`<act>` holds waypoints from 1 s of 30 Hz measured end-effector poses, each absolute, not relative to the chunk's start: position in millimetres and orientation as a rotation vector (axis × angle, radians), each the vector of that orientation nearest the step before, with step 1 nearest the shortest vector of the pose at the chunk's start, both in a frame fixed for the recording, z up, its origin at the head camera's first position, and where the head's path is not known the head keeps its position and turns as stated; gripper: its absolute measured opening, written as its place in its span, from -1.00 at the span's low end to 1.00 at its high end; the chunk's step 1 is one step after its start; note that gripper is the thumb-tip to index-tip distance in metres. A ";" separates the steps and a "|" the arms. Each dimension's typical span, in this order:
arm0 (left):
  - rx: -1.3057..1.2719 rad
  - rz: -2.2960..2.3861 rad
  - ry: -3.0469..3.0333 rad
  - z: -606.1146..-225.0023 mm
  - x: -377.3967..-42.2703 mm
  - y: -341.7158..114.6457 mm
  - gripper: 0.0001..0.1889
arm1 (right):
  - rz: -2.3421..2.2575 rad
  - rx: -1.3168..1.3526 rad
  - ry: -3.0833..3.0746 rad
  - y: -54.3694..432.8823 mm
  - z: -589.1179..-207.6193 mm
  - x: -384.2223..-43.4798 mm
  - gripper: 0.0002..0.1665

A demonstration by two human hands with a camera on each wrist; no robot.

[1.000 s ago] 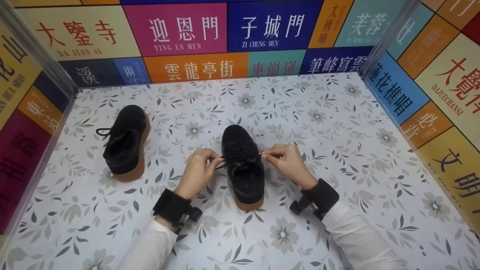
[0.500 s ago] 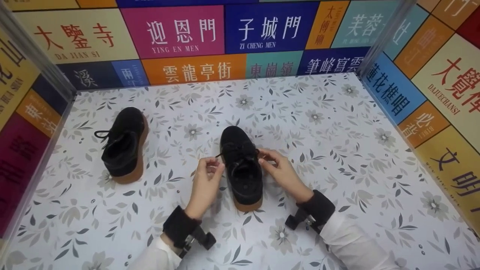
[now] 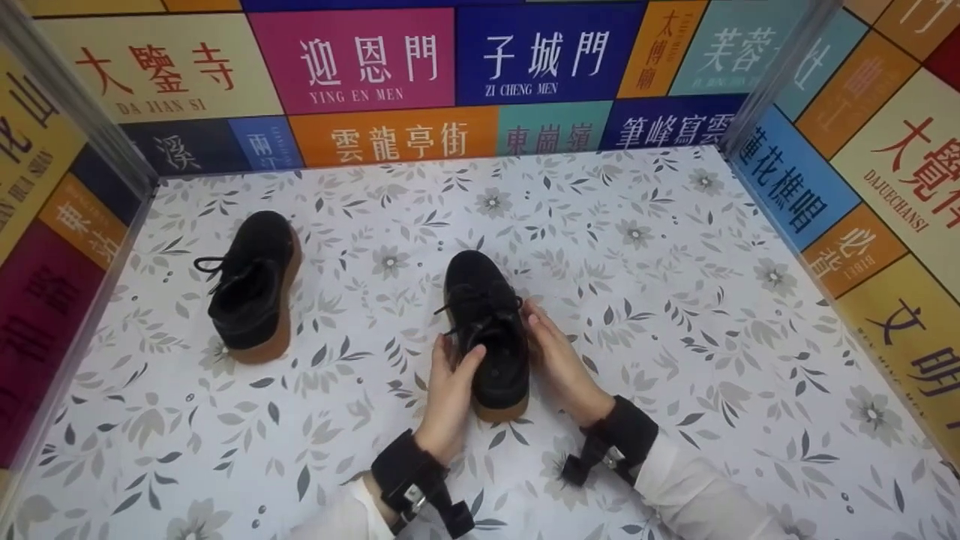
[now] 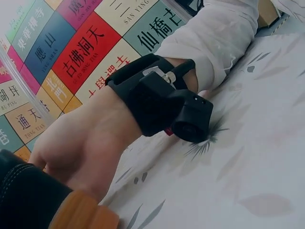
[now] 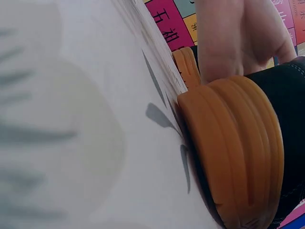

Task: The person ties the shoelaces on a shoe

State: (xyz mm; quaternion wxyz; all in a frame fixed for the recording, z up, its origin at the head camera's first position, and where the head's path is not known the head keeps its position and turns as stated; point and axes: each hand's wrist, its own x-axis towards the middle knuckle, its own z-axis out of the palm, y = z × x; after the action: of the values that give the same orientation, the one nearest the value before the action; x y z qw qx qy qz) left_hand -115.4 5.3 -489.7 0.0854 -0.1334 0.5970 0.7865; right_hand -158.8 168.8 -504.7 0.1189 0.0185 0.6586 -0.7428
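Observation:
In the head view, a black lace-up shoe (image 3: 472,271) with a brown gum sole stands mid-table, toe pointing away. Its black laces are tied in a bow over the tongue. My left hand (image 3: 444,405) grips the left side of the collar, thumb inside the opening and fingers outside. Along the right side lies my right hand (image 3: 564,367), its fingers fairly straight against the upper near the lace. The right wrist view shows the heel's ribbed sole (image 5: 233,148) close up, with the left hand (image 5: 221,38) behind it. Right palm and wrist (image 4: 83,138) appear in the left wrist view.
A matching black shoe (image 3: 262,234) stands to the left, one lace loop sticking out. Floral-patterned covering (image 3: 660,315) spreads over the table. Colourful panels with printed characters (image 3: 375,60) border the back and sides. Both wrists wear black camera straps (image 3: 409,469).
Both hands have let go of the laces. The left has moved right and nearer to grip the collar; the right has slid down along the shoe's side. The shoe stays in place.

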 end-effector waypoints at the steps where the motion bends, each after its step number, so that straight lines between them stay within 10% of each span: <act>1: -0.412 2.363 1.766 -490.0 -116.1 8.3 -0.04 | -2.184 0.059 1.910 167.5 -505.5 -158.6 -0.30; 30: -0.480 2.416 1.809 -478.9 -124.7 18.4 -0.49 | -2.303 0.070 1.678 146.6 -498.6 -152.0 -0.35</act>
State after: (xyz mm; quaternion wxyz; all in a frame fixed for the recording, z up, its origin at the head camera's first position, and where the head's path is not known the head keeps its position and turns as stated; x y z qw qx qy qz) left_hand -124.7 18.4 -478.9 0.0426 -0.1570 0.5912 0.7899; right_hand -152.0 146.6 -498.6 0.1452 0.0242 0.5826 -0.7993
